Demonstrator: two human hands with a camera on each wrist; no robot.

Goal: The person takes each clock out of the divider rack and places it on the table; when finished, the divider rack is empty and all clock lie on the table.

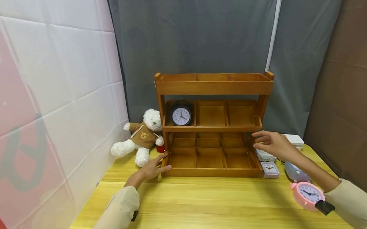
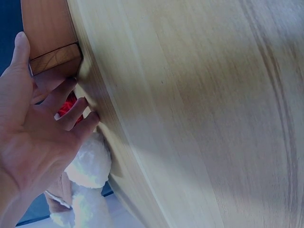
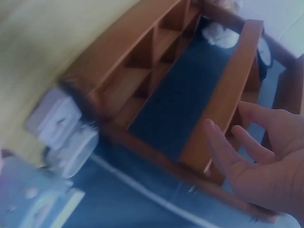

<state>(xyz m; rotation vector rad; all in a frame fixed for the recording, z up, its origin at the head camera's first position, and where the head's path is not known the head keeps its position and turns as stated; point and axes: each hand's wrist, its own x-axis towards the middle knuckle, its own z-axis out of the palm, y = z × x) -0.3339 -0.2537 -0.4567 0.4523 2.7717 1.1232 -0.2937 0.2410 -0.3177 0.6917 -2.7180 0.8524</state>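
Note:
A brown wooden tiered shelf [image 1: 211,172] with divided compartments stands on the table. In the middle tier's left compartment sits a round black alarm clock [image 1: 181,115]. My left hand [image 1: 151,168] is at the shelf's lower left corner, its thumb by the front board and the other fingers along the side; in the left wrist view the fingers look loosely spread. My right hand [image 1: 272,144] hovers by the shelf's right side with nothing in it, fingers slightly bent. The right wrist view shows those fingers [image 3: 223,149] close to a shelf board; contact cannot be told.
Left of the shelf a white teddy bear [image 1: 144,135] in a brown hoodie leans near a red object [image 1: 160,149]. At the right are a small square clock [image 1: 269,169], a white clock [image 1: 265,155], a white box [image 1: 294,140], a blue clock [image 1: 296,172] and a pink alarm clock [image 1: 307,195].

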